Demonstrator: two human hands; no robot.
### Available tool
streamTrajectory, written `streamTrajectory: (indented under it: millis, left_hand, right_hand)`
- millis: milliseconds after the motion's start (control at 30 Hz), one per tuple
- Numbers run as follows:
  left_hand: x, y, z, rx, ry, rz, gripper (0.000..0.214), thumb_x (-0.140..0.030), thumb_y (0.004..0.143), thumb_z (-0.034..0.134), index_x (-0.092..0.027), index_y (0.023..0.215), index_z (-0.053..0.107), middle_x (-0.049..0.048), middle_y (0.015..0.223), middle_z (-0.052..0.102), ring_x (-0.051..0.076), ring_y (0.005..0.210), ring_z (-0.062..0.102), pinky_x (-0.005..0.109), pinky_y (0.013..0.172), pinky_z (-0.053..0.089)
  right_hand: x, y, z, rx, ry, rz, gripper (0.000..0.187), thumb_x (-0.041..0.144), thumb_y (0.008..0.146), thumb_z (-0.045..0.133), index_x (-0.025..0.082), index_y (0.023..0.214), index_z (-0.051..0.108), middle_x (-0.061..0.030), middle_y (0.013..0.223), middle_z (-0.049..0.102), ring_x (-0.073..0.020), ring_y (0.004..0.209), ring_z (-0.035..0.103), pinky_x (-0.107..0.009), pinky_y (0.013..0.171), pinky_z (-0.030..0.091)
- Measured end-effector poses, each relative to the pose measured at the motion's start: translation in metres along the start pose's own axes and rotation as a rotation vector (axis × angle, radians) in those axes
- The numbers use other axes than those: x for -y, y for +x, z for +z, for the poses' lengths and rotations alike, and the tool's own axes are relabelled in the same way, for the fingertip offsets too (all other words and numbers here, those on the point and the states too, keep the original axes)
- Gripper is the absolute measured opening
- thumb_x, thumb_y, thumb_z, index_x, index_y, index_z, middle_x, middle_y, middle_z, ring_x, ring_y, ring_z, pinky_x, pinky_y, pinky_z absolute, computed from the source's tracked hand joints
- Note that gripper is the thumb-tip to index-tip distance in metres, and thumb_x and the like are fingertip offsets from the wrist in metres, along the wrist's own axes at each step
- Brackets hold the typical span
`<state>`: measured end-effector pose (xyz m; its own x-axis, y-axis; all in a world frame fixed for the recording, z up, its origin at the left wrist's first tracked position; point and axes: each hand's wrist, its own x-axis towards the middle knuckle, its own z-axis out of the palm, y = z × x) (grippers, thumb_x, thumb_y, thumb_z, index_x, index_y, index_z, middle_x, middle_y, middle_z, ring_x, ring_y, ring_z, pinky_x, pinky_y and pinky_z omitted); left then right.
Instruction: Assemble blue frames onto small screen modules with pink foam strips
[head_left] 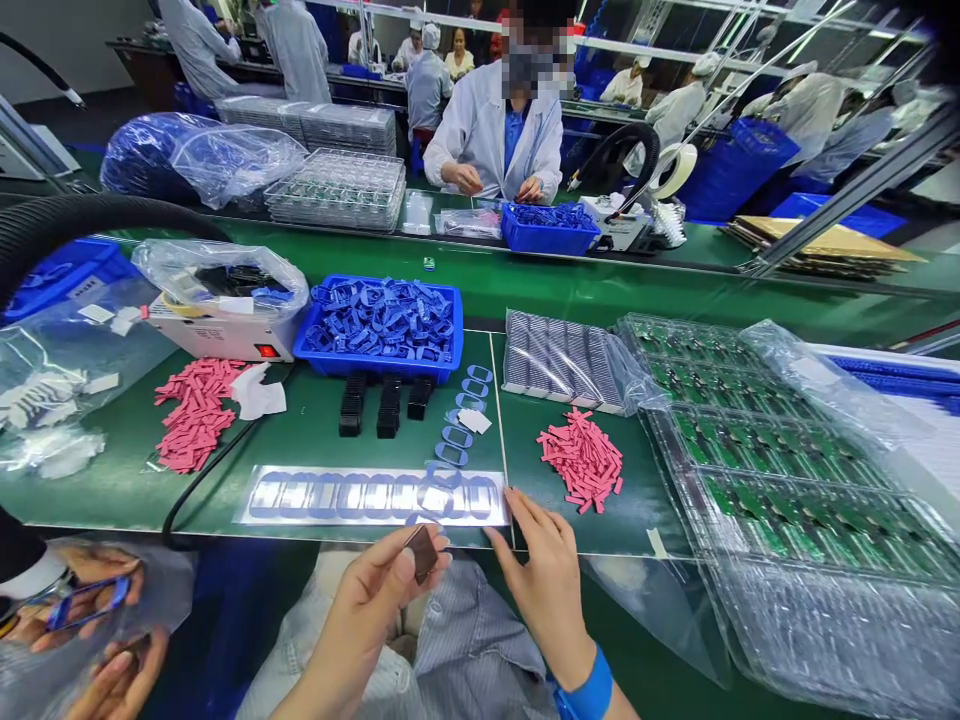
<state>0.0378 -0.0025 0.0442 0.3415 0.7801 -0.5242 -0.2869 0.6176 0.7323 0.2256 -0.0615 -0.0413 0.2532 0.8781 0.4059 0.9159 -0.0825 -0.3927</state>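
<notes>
My left hand (375, 590) pinches a small dark brown rectangular piece (422, 553) between thumb and fingers, just over the bench's front edge. My right hand (546, 575), a blue band at its wrist, has its fingers apart. Its fingertips rest at the right end of a clear strip sheet (247, 508) bearing a row of blue oval-cornered frames. Whether they touch the sheet or only the bench beside it, I cannot tell. More loose blue frames (454, 440) run in a line up from the sheet, with a small white piece (474, 420) lying across them.
Behind stand a blue bin of blue parts (379, 370) and black stacks (388, 408). Pink strips lie in two piles (581, 460) (193, 415). Wrapped grey pieces (562, 365) and trays of green circuit boards (780, 450) are right. A co-worker's hands (97, 610) are at left.
</notes>
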Motion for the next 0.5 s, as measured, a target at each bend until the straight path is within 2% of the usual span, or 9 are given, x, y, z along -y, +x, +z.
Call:
streamTrajectory:
  millis: [67,133,233,300,367,500]
  left_hand:
    - [-0.002,0.001,-0.001,0.012,-0.002,-0.005,0.035,-0.049,0.067,0.077,-0.024,0.092,0.077,0.0058,0.092,0.078,0.019,0.084,0.07,0.027,0.08,0.055]
    - [-0.005,0.002,-0.003,0.073,-0.003,-0.038,0.035,-0.049,0.069,0.075,-0.024,0.094,0.077,0.0051,0.092,0.077,0.018,0.086,0.069,0.025,0.08,0.054]
    - [-0.009,0.002,-0.004,0.219,-0.016,-0.103,0.034,-0.048,0.073,0.071,-0.023,0.096,0.076,0.0044,0.089,0.076,0.016,0.086,0.068,0.022,0.078,0.053]
    - [-0.011,-0.001,0.0,0.297,-0.04,-0.136,0.034,-0.048,0.075,0.07,-0.021,0.096,0.076,0.0045,0.089,0.075,0.015,0.085,0.067,0.022,0.078,0.053]
    - [-0.013,-0.004,0.006,0.348,-0.065,-0.155,0.034,-0.048,0.073,0.071,-0.021,0.094,0.076,0.0042,0.087,0.074,0.014,0.082,0.067,0.022,0.078,0.052]
    - [-0.016,-0.008,0.019,0.408,-0.098,-0.133,0.034,-0.049,0.071,0.073,-0.022,0.09,0.078,0.0019,0.078,0.072,0.012,0.075,0.063,0.019,0.073,0.049]
  right_hand:
    - [0.003,0.001,-0.007,0.02,-0.002,0.005,0.047,0.041,0.091,0.053,0.016,0.131,0.048,-0.0166,0.119,0.065,-0.0331,0.11,0.06,-0.051,0.085,0.048]
    - [0.006,0.005,-0.023,0.043,0.066,0.013,0.052,0.044,0.088,0.057,0.018,0.132,0.048,-0.0155,0.122,0.062,-0.0334,0.113,0.058,-0.05,0.085,0.05]
    - [0.018,0.017,-0.055,0.051,0.323,-0.024,0.035,0.031,0.089,0.059,0.022,0.122,0.055,-0.0109,0.119,0.064,-0.0261,0.111,0.06,-0.042,0.087,0.053]
    - [0.031,0.026,-0.076,0.03,0.48,-0.111,0.026,0.024,0.088,0.06,0.023,0.114,0.059,-0.0083,0.11,0.067,-0.0231,0.106,0.061,-0.038,0.086,0.054]
    - [0.046,0.035,-0.089,-0.003,0.543,-0.214,0.025,0.027,0.088,0.061,0.022,0.112,0.06,-0.0082,0.105,0.068,-0.0228,0.103,0.062,-0.037,0.084,0.054]
    - [0.066,0.049,-0.094,-0.033,0.459,-0.366,0.028,0.028,0.086,0.065,0.022,0.113,0.06,-0.0078,0.102,0.07,-0.0219,0.097,0.064,-0.036,0.08,0.054]
